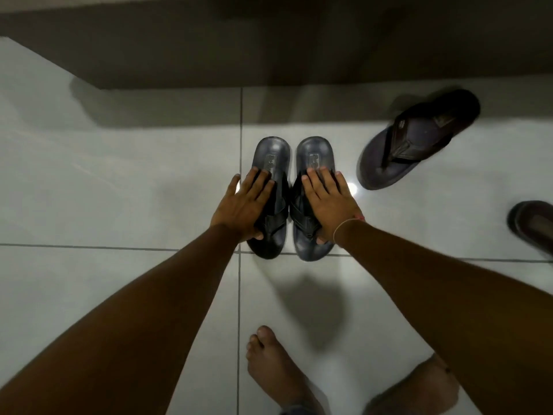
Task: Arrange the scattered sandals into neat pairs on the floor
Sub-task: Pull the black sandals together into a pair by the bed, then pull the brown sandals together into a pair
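Two dark flip-flop sandals lie side by side on the white tiled floor, heels pointing away from me. My left hand (244,208) rests flat on the left sandal (272,157), thumb wrapped around its near edge. My right hand (327,205) lies the same way on the right sandal (314,154), covering its straps. A third dark sandal (416,142) with a brown strap lies tilted to the right, apart from the pair. Part of a fourth sandal (532,226) shows at the right edge, cut off by the frame.
A brown wall or skirting (269,49) runs along the far side just behind the pair. My bare feet (275,372) stand on the tiles near the bottom. Grey grout lines (240,295) cross beside the pair.
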